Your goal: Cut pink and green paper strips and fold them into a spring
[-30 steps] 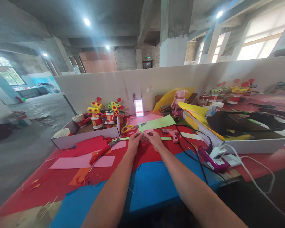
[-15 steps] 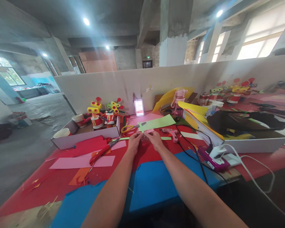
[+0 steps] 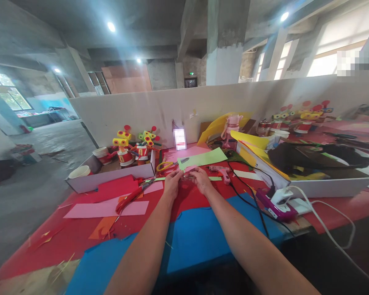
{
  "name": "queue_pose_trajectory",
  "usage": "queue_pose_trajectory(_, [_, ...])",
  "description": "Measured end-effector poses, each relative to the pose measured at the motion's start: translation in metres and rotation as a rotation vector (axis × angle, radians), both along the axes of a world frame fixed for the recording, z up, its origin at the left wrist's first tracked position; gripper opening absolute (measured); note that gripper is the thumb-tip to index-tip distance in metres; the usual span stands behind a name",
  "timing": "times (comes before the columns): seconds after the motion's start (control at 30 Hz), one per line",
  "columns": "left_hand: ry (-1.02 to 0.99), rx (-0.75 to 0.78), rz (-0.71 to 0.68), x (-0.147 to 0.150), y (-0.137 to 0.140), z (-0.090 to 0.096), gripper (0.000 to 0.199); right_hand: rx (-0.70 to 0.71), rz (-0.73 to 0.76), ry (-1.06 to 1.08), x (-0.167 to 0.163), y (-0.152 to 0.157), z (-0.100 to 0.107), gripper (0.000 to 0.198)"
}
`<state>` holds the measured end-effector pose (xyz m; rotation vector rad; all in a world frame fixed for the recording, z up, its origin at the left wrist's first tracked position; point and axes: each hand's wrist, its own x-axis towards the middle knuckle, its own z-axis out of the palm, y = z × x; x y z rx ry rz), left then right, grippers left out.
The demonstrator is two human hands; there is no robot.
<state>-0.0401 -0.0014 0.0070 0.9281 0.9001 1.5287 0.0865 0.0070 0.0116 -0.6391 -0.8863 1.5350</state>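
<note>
Over the red sheet, my left hand (image 3: 172, 183) and my right hand (image 3: 202, 181) are close together, fingers pinched. A narrow green paper strip (image 3: 183, 171) shows in small part at the left fingertips; most of it is hidden. What the right fingers pinch is too small to make out. Just beyond them lie a light green sheet (image 3: 207, 158) and a small pink paper piece (image 3: 190, 168). Yellow-handled scissors (image 3: 165, 166) rest left of the green sheet. A pink glue gun (image 3: 222, 172) lies to the right of my right hand.
Red-handled scissors (image 3: 130, 200) lie across pink paper strips (image 3: 92, 209) at left. Paper-cup figures (image 3: 125, 155) stand by a box with cups. Blue fabric or paper (image 3: 199, 233) covers the front. Right are a purple power strip (image 3: 275, 205) with cables and a white box (image 3: 329, 189).
The crossed green strip that stood up at my fingertips is now mostly out of sight. My right fingers have shifted slightly, and the pink piece beyond them shows more.
</note>
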Motion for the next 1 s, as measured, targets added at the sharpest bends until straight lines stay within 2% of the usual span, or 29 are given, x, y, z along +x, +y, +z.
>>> queue_pose_trajectory(0.1, [0.006, 0.015, -0.005, 0.0, -0.001, 0.0, 0.03, -0.043, -0.047, 0.022, 0.0, 0.004, -0.006, 0.026])
queue_pose_trajectory(0.3, [0.056, 0.046, -0.028, -0.001, 0.001, -0.003, 0.029, -0.013, 0.071, 0.033, -0.002, -0.001, -0.003, 0.034])
queue_pose_trajectory(0.5, [0.093, 0.046, -0.016, 0.0, 0.002, -0.004, 0.031, -0.006, 0.087, 0.016, -0.001, -0.004, -0.001, 0.038])
queue_pose_trajectory(0.77, [0.056, 0.008, 0.031, 0.002, 0.001, -0.004, 0.031, -0.015, 0.085, 0.001, -0.003, 0.001, -0.01, 0.039])
queue_pose_trajectory(1.0, [0.106, -0.026, 0.092, 0.003, 0.002, -0.007, 0.024, 0.006, 0.074, -0.054, -0.004, -0.001, -0.011, 0.038])
